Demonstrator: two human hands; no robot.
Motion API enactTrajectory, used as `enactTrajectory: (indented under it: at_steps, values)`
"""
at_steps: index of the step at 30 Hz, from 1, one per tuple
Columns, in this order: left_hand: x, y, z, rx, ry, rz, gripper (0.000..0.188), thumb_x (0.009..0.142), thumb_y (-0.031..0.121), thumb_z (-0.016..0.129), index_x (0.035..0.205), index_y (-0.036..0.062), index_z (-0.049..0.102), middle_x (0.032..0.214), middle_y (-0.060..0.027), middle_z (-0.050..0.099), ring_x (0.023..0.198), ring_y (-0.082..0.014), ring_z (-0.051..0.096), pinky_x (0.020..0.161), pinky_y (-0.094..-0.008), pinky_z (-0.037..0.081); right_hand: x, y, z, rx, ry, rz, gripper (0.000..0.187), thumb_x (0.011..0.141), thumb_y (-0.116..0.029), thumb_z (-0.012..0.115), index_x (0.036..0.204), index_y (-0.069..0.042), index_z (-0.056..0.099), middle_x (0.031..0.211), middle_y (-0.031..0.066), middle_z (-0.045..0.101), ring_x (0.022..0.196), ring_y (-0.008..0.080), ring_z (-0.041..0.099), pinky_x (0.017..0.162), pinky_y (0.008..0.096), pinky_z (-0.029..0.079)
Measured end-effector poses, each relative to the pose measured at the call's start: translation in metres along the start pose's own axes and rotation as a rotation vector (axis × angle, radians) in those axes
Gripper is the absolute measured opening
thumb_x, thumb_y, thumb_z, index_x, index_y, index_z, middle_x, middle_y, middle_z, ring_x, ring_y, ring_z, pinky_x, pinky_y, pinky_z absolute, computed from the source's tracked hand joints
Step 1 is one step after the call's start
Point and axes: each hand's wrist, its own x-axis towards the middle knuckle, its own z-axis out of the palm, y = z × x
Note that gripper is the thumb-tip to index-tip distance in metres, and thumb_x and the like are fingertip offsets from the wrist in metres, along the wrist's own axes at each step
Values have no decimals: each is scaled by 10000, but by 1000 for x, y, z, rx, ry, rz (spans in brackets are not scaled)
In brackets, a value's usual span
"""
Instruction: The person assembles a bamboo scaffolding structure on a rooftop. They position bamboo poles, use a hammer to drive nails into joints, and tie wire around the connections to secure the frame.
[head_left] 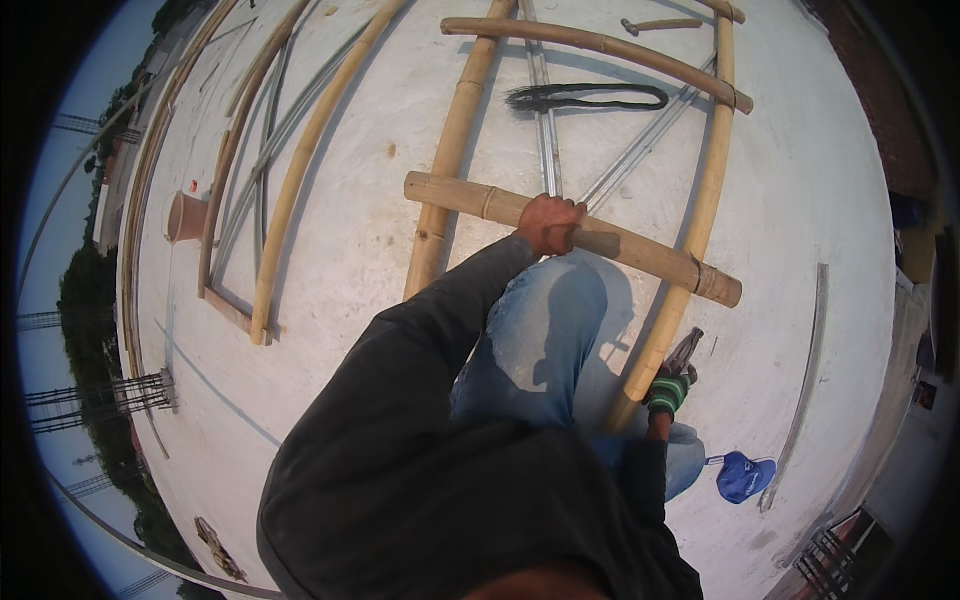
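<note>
My bare left hand [548, 224] is closed on a thick bamboo crosspiece [470, 196], which lies across the two long bamboo poles of a ladder-like frame. A dark patch beside this hand may be its shadow. My right hand [668, 388], in a green striped glove, is closed on a pair of pincers [684, 350] with the jaws pointing away from me. It is low beside the right-hand pole [660, 345]. Wire tie [697, 272] wraps the crosspiece's right end at that pole. Farther off, a bundle of black wire [590, 97] rests over metal channels [545, 130].
A hammer [660, 25] lies at the far right, beyond a second crosspiece [600, 42]. On the left are more bamboo poles [320, 150] and a brown bucket [186, 217]. A blue cap [744, 477] lies right of my knee, near a grey strip [800, 400]. Rebar [100, 398] juts at the left edge.
</note>
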Motion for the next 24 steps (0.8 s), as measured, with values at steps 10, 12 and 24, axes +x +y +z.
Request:
enactTrajectory:
  at_steps: [10, 12, 24]
  values:
    - [-6, -6, 17, -47, 141, 19, 272, 783, 169, 718, 1039, 93, 666, 903, -109, 714, 861, -323, 733, 772, -467, 549, -74, -259, -1, 688, -158, -294, 444, 1074, -269, 609, 1435, -17, 546, 809, 24, 565, 632, 133, 573, 560, 312, 514]
    - [-6, -8, 20, -71, 194, 42, 258, 786, 150, 703, 1034, 90, 662, 888, -108, 714, 846, -330, 729, 762, -473, 546, -94, -344, 23, 491, -485, -375, 403, 1083, -266, 619, 1403, -24, 583, 829, 8, 596, 600, 117, 583, 539, 311, 515]
    - [-1, -17, 99, -908, 178, -31, 461, 986, 302, 679, 1389, 117, 551, 1340, -135, 581, 1332, -315, 524, 1133, -487, 419, -162, -498, 238, -337, -943, -1373, 427, 1089, -401, 595, 1165, 7, 694, 785, 192, 683, 729, 333, 716, 675, 409, 561]
